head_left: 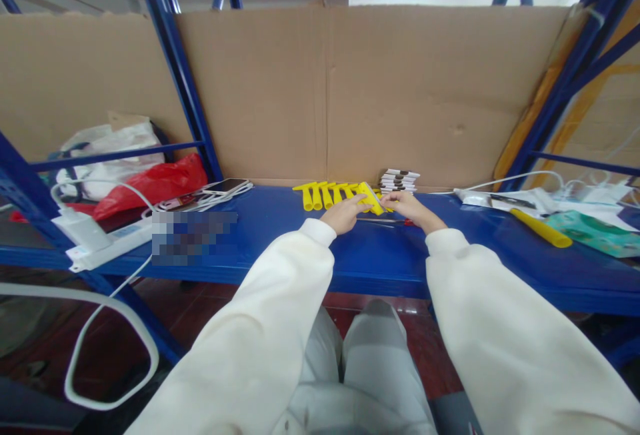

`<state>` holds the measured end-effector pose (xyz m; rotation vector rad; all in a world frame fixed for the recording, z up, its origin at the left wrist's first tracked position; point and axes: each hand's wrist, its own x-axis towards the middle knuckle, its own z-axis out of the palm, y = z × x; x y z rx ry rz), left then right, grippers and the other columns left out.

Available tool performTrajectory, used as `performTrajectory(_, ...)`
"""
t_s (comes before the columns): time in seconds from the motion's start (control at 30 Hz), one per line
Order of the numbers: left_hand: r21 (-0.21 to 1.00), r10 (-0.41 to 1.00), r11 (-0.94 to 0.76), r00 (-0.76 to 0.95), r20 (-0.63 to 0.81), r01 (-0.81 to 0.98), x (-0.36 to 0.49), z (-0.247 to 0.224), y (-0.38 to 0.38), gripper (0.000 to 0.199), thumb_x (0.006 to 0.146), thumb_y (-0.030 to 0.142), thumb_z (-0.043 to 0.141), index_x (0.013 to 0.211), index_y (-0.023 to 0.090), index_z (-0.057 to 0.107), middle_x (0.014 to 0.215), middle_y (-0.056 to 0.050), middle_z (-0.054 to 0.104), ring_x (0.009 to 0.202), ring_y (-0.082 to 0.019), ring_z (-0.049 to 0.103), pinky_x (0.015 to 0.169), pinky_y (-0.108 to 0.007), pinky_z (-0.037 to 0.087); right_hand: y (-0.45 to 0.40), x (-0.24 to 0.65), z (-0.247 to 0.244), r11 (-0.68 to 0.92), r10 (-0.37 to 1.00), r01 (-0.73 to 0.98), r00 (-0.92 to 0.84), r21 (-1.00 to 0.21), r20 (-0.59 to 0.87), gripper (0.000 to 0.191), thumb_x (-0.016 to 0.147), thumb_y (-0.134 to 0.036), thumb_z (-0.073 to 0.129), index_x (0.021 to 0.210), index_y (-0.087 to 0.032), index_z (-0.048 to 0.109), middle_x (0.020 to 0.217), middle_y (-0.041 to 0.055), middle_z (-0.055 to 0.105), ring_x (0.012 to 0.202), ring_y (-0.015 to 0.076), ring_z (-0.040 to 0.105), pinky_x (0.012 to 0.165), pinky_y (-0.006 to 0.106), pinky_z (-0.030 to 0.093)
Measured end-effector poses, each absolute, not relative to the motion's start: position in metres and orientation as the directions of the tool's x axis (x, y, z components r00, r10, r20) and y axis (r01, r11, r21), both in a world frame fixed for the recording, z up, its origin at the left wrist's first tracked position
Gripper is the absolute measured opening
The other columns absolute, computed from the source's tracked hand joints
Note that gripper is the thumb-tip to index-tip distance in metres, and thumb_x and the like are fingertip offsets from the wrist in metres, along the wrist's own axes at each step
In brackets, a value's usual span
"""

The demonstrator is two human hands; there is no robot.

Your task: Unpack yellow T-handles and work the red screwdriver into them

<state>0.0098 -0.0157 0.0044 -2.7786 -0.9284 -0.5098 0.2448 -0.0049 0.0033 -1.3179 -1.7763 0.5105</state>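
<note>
My left hand (344, 214) is closed around a yellow T-shaped plastic tool (370, 196), its wide head tilted up. From the other side my right hand (407, 207) pinches at the head's right edge; any small part between those fingertips is too small to make out. Several similar yellow T-shaped tools (318, 195) lie side by side just left of it. Behind my right hand stands a stack of small white and dark pieces (399, 179). Below both hands, a thin metal tool (380, 220) with a red end lies on the blue tabletop (285, 242).
A yellow tube-shaped piece (543, 228) and a green packet (595, 232) lie at the right. On the left are a white power strip (113, 242), a phone (230, 186), cables and a red bag (155, 185). Cardboard (400, 88) walls the back between blue posts (183, 75).
</note>
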Motion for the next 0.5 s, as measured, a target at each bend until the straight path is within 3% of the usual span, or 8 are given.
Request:
performTrajectory(0.27,-0.042,0.588,-0.772,0.737,0.333,0.634,0.012,0.011,-0.025,0.06,0.089,0.002,0.043,0.144,0.022,0.057,0.16,-0.009,0.044,0.143,-0.022,0.049,0.118,-0.037,0.041,0.003,0.252,0.005,0.286,0.923,0.561,0.059,-0.777,0.381,0.008,0.07,-0.022,0.068,0.064,-0.018,0.069,0.066,0.0018,0.07,0.067,0.0158,0.061,0.07,0.027,0.051)
performTrajectory(0.5,-0.043,0.584,-0.774,0.738,0.338,0.632,0.012,0.011,-0.024,0.059,0.089,0.002,0.043,0.143,0.022,0.058,0.16,-0.009,0.044,0.142,-0.023,0.051,0.119,-0.038,0.04,0.014,0.297,0.005,0.14,0.705,0.458,0.576,-0.878,0.413,0.01,0.074,-0.015,0.064,0.065,-0.016,0.067,0.06,0.0019,0.063,0.069,0.018,0.062,0.067,0.028,0.051)
